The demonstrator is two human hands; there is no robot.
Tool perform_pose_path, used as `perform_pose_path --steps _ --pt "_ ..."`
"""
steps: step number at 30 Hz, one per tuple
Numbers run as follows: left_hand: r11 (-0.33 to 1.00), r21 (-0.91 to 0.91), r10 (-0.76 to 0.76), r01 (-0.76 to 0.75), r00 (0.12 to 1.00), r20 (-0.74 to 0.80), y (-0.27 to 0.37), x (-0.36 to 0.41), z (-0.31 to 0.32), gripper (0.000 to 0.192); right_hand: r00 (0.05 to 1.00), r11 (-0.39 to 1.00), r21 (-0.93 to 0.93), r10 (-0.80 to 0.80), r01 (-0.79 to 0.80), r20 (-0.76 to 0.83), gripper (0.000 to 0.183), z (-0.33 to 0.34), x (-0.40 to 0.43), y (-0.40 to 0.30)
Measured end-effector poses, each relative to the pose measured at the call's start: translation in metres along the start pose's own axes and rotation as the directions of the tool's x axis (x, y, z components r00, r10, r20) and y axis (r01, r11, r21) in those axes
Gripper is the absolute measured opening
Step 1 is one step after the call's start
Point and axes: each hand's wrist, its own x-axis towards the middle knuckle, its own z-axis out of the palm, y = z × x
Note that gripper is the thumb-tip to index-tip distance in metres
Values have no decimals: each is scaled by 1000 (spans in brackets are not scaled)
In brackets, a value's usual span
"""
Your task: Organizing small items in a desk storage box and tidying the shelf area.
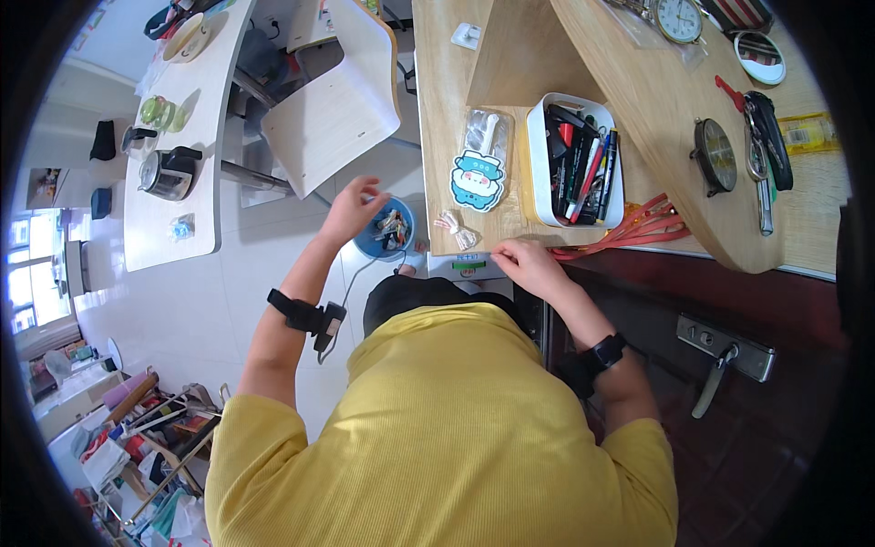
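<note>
My left hand (352,210), fingers loosely bent and apart, is above the near side of a blue waste bin (407,239) on the floor. It seems to hold nothing. At the desk's front edge, my right hand (530,268) has its thumb and fingertips close together. Anything between them is too small to see. Red lanyards or ribbons (636,229) lie beside that hand. Between the hands, on the wooden desk (437,123), lies a small tied white bundle (458,229). Behind it is a cartoon sheep-shaped item (478,179) in clear packaging.
A white bin (535,164) of pens and markers stands behind my right hand. A wooden shelf (670,171) overhangs the desk, carrying a watch (715,157) and keys (755,154). At left are a chair (335,109) and a white table (154,232) with a glass pot (167,174).
</note>
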Motion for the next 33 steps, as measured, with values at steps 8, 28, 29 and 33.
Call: perform_pose_path --steps 8,28,29,33 --pt "613 140 633 -778 589 502 80 -24 44 19 940 960 -245 50 -138 -336 32 4 -17 34" --pt "903 220 357 -369 929 94 86 38 42 42 892 808 -452 186 -378 -413 30 20 18 19" --pt "916 254 270 -312 945 184 90 41 43 46 886 822 -425 189 -378 -423 27 21 19 18" --pt "907 353 113 -228 942 317 104 47 55 56 871 877 -273 262 -394 -416 22 18 22 16"
